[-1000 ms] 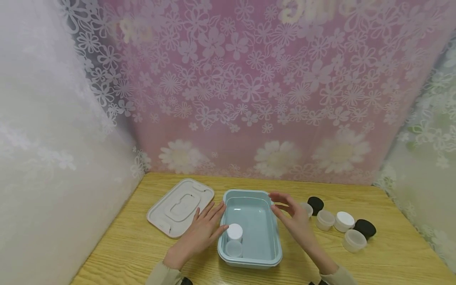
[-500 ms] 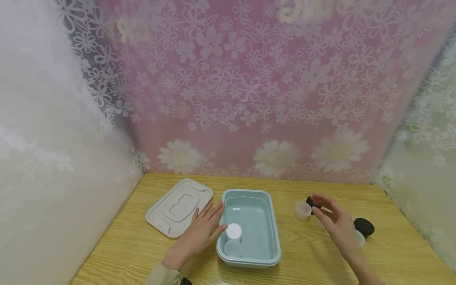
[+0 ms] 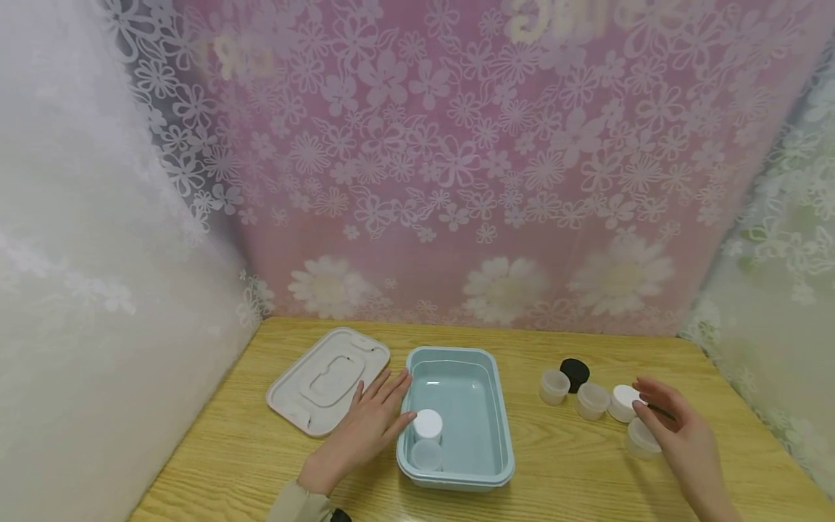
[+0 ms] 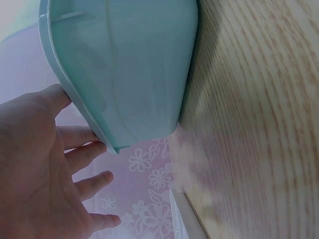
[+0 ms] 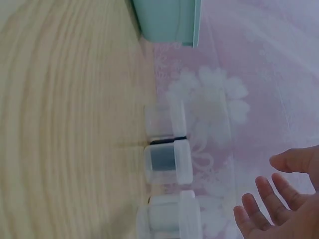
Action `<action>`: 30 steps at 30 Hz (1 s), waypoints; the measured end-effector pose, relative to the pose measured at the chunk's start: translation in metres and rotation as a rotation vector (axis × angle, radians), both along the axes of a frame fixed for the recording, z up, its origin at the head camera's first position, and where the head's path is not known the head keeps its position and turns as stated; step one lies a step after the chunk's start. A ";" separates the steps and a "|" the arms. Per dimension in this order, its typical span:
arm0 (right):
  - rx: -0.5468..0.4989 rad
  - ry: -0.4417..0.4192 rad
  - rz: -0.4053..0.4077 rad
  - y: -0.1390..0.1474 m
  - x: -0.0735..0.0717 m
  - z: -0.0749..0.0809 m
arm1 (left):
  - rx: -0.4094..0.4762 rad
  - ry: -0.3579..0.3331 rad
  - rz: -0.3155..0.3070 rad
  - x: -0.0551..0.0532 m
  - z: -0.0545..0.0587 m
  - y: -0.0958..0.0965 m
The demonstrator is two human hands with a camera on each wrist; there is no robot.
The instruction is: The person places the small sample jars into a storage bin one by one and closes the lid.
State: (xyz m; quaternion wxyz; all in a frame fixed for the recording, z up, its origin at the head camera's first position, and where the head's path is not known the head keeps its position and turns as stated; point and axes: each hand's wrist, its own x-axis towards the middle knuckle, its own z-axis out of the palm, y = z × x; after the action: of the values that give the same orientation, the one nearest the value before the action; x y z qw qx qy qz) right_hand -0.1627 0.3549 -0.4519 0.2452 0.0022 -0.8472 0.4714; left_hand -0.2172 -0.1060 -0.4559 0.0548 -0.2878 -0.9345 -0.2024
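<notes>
My left hand (image 3: 372, 417) rests with straight, spread fingers on the left rim of a light blue plastic box (image 3: 504, 435); the left wrist view shows the fingertips at the rim. Inside the box, at its near left, sit a white-capped jar (image 3: 428, 423) and a translucent jar (image 3: 427, 455). My right hand (image 3: 685, 435) hovers over the right end of a group of small jars, thumb and fingers apart with nothing between them. Close to it are a white-capped jar (image 3: 624, 403) and a translucent jar (image 3: 642, 439). A black jar there is mostly hidden behind the fingers.
Two more translucent jars (image 3: 554, 386) and a black jar (image 3: 575, 375) stand between the box and my right hand. A pale rectangular lid (image 3: 326, 380) lies left of the box. Flowered sheets (image 3: 417, 181) enclose the wooden table (image 3: 541, 478) at the back and sides.
My right hand has left the right side of the box and moved right, across the jars to the far end of the group. The left hand has stayed at the rim.
</notes>
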 end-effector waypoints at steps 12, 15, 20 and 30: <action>0.030 -0.239 -0.087 0.034 0.010 -0.019 | -0.006 0.004 -0.004 0.000 -0.002 -0.001; 0.088 -0.351 -0.054 0.039 0.007 -0.021 | -0.004 0.015 -0.007 0.000 -0.002 -0.001; 0.104 -0.532 0.006 0.043 0.001 -0.021 | -0.001 0.024 -0.011 0.000 -0.003 -0.001; 0.061 -0.642 0.049 0.036 -0.005 -0.025 | -0.010 0.008 -0.001 0.000 -0.002 0.000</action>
State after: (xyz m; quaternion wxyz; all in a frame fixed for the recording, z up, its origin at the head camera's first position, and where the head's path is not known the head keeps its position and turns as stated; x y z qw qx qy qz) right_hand -0.1677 0.3910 -0.4766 -0.0459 -0.1189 -0.8947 0.4281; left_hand -0.2173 -0.1063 -0.4579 0.0569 -0.2893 -0.9351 -0.1964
